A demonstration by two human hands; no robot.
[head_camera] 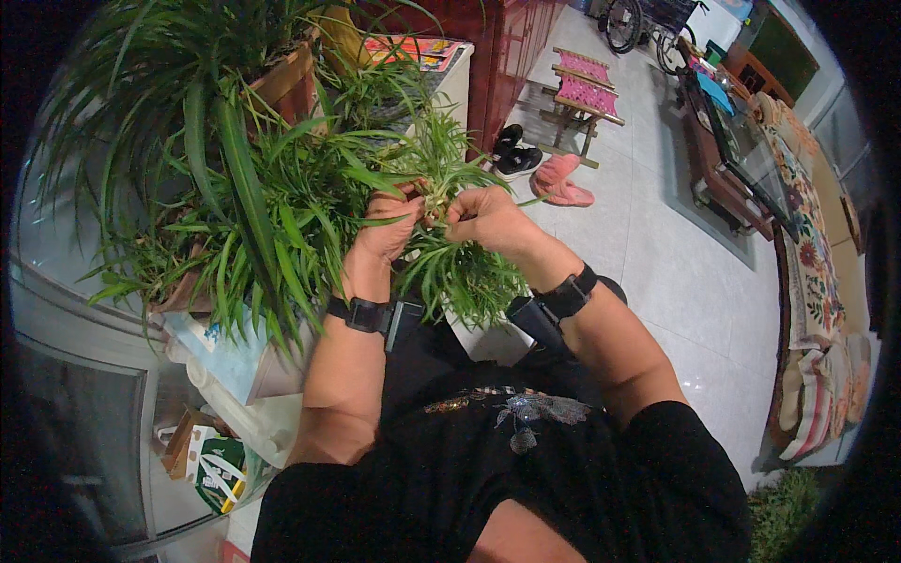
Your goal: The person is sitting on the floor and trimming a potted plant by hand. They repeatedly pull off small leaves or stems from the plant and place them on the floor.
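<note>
Both hands are at a spider plant (440,151) with narrow green leaves. My left hand (394,224) has its fingers closed around pale stems at the left of the leaf cluster. From the right, my right hand (487,219) pinches the same cluster, thumb against bent index finger. Exactly what sits between the fingertips is partly hidden by leaves. A leafy tuft (464,281) hangs below the hands, in front of my lap. More spider plant foliage (295,211) spreads to the left, and a long-leaved plant in a brown pot (285,84) stands behind it.
A dark red cabinet (503,77) rises behind the plants. On the tiled floor are black shoes (517,160), pink slippers (561,184) and a folding stool (581,84). A glass-topped table (732,148) and a wheelchair (637,24) stand farther right. A box (218,464) sits lower left.
</note>
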